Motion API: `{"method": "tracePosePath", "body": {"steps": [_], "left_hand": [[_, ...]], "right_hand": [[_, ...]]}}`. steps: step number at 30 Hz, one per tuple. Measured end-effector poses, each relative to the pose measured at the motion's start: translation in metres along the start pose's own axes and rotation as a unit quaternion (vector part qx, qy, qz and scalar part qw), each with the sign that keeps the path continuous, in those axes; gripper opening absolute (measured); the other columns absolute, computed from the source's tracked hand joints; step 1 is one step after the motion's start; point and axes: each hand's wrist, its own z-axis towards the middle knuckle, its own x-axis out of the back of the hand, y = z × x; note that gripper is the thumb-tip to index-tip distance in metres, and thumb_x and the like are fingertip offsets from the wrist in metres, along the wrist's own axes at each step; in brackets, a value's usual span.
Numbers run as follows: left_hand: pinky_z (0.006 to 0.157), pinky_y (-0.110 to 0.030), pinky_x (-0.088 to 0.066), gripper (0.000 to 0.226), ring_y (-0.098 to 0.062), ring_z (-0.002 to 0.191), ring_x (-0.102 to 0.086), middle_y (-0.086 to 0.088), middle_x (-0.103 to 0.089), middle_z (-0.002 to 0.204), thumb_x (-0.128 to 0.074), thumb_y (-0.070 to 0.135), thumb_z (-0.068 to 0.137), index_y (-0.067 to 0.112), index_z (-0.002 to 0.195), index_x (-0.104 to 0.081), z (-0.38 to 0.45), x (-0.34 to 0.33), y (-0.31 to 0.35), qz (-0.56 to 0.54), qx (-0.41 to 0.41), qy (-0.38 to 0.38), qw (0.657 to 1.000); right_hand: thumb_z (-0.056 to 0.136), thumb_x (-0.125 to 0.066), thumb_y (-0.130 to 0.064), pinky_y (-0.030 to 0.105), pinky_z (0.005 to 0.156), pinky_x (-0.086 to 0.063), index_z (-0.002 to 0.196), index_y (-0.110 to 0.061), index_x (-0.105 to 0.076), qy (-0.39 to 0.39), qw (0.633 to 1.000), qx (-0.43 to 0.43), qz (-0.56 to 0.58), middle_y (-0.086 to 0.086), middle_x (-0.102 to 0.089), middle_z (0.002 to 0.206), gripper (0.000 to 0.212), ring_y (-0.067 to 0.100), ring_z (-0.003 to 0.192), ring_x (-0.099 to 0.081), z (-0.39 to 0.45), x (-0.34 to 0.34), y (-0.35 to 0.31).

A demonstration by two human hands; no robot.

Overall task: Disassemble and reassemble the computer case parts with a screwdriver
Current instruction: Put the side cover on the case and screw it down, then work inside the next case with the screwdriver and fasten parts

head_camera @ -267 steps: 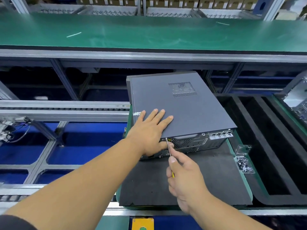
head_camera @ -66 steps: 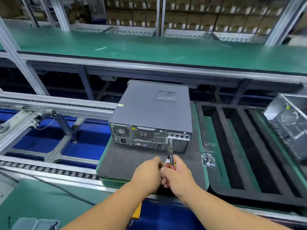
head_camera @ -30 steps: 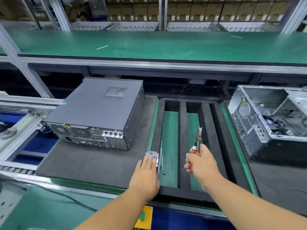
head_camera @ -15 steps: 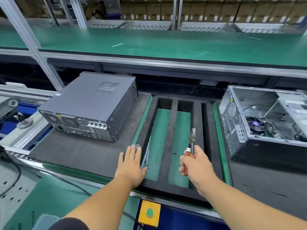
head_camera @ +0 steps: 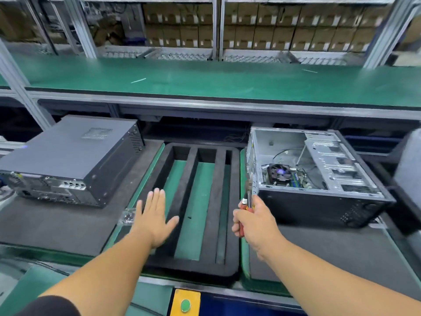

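Now sliding rightward past the closed computer case (head_camera: 75,158) at frame left, with the open case (head_camera: 316,172) filling centre right. Left hand (head_camera: 155,218) hovering flat, fingers spread, beside a small bag (head_camera: 128,217), possibly screws. Right hand (head_camera: 255,222) gripping the red-handled screwdriver (head_camera: 248,201) upright at centre.

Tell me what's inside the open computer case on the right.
Inside the open silver metal computer case: a black cooler fan, loose cables, a perforated drive cage. Its near wall hides the floor's front edge.
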Motion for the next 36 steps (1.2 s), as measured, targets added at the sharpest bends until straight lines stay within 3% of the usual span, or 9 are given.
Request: {"method": "tracePosePath", "body": {"steps": [4,7,9,13,15,21,26,31,36], "left_hand": [[0.125,-0.046,0.014,0.089,-0.016,0.152,0.028,0.001,0.028,0.167,-0.018,0.065,0.096,0.019,0.159,0.024,0.012,0.051,0.097,-0.158,-0.070,0.102,0.980],[0.125,-0.038,0.014,0.082,-0.008,0.153,0.022,0.006,0.020,0.169,-0.022,0.054,0.096,0.020,0.163,0.012,0.011,0.094,0.173,-0.338,-0.097,0.149,0.924],[0.126,-0.035,0.010,0.078,-0.003,0.153,0.018,0.009,0.016,0.169,-0.024,0.048,0.098,0.021,0.163,0.008,0.007,0.117,0.216,-0.424,-0.123,0.150,0.885],[0.128,-0.033,0.000,0.074,0.002,0.153,0.011,0.014,0.009,0.169,-0.026,0.047,0.099,0.023,0.164,0.002,-0.004,0.136,0.280,-0.487,-0.165,0.118,0.849],[0.128,-0.032,-0.004,0.072,0.003,0.154,0.007,0.016,0.005,0.169,-0.028,0.046,0.101,0.024,0.164,-0.002,-0.004,0.137,0.303,-0.492,-0.170,0.110,0.847],[0.123,-0.026,-0.014,0.059,-0.002,0.152,-0.016,0.011,-0.018,0.168,-0.034,0.038,0.105,0.028,0.161,-0.019,0.006,0.132,0.346,-0.477,-0.172,0.104,0.855],[0.113,-0.044,-0.036,0.054,-0.025,0.135,-0.045,-0.004,-0.046,0.149,-0.047,0.040,0.101,0.022,0.151,-0.039,0.024,0.114,0.349,-0.258,-0.076,0.127,0.955],[0.123,-0.052,-0.011,0.062,-0.022,0.151,-0.021,-0.002,-0.033,0.160,-0.029,0.060,0.102,0.026,0.154,-0.036,0.026,0.080,0.334,-0.085,-0.049,0.028,0.995],[0.126,-0.049,0.003,0.058,-0.016,0.156,-0.006,0.002,-0.022,0.165,-0.037,0.060,0.101,0.037,0.154,-0.035,0.020,0.070,0.321,-0.095,-0.072,0.034,0.992]], "right_hand": [[0.086,-0.057,-0.004,0.033,0.053,-0.046,0.101,-0.012,-0.053,0.009,1.000,0.009,0.009,0.010,-0.060,0.084,0.018,0.021,0.057,-0.055,0.002,0.011,-0.013],[0.088,-0.060,-0.007,0.034,0.056,-0.049,0.115,-0.021,-0.053,0.012,0.999,0.018,0.029,0.012,-0.063,0.093,0.031,0.022,0.059,-0.057,0.003,0.023,-0.027],[0.089,-0.063,-0.012,0.035,0.057,-0.049,0.108,-0.031,-0.056,0.022,0.999,0.034,0.036,0.012,-0.066,0.092,0.028,0.022,0.060,-0.058,0.003,0.036,-0.038],[0.092,-0.066,-0.029,0.039,0.083,-0.059,0.138,-0.033,-0.053,0.062,0.996,0.055,-0.011,-0.004,-0.073,0.111,0.048,0.018,0.095,-0.070,0.006,0.072,-0.053],[0.092,-0.066,-0.032,0.031,0.083,-0.057,0.123,-0.032,-0.061,0.071,0.995,0.064,-0.017,-0.012,-0.074,0.101,0.032,0.012,0.097,-0.068,0.009,0.094,-0.060],[0.091,-0.065,-0.028,0.036,0.072,-0.054,0.093,-0.023,-0.056,0.087,0.995,0.048,-0.028,-0.001,-0.074,0.093,0.011,0.024,0.079,-0.067,0.026,0.152,-0.071],[0.093,-0.063,-0.014,0.031,0.049,-0.045,0.101,-0.016,-0.054,0.037,0.998,0.019,0.036,0.004,-0.062,0.070,0.013,0.019,0.054,-0.053,0.049,0.187,-0.066],[0.094,-0.061,-0.013,0.033,0.053,-0.044,0.096,-0.014,-0.053,0.003,1.000,0.006,0.020,0.007,-0.059,0.070,0.008,0.023,0.058,-0.052,0.069,0.199,-0.053],[0.095,-0.062,-0.014,0.032,0.050,-0.045,0.098,-0.012,-0.053,-0.029,0.999,-0.012,0.011,0.007,-0.058,0.070,0.010,0.023,0.056,-0.052,0.080,0.196,-0.037]]}}
